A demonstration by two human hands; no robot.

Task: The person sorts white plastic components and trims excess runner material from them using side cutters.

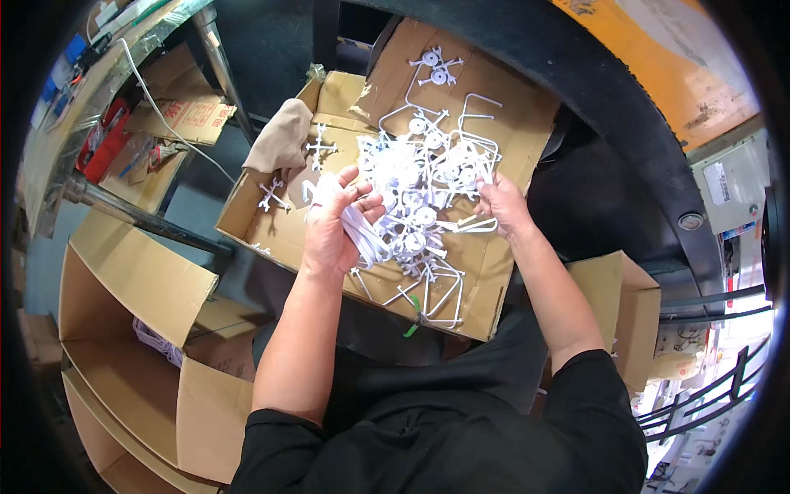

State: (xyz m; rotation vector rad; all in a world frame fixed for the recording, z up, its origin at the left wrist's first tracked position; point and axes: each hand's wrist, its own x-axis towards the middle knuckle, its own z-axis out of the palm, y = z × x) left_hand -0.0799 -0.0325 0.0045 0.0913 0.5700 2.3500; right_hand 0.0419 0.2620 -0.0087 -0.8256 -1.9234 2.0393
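Note:
In front of me lies an opened cardboard box (471,306) with a heap of white plastic parts (401,169), thin bent rods mixed with small discs and branching pieces. My left hand (331,226) is closed round a bundle of white bent rods (364,237) at the heap's left side. On the right edge of the heap, my right hand (504,206) pinches a white bent rod (477,225); its fingertips are partly hidden. Loose branched white pieces (272,195) lie left of my left hand. Something small and green (412,326) sits by the box's near edge.
A beige cloth (281,136) hangs over the box's left wall. Large open cartons (132,255) stand at lower left, one with white parts inside. Another carton (605,296) stands at right. A metal-legged table (156,33) is at upper left, a dark curved machine frame (634,123) at upper right.

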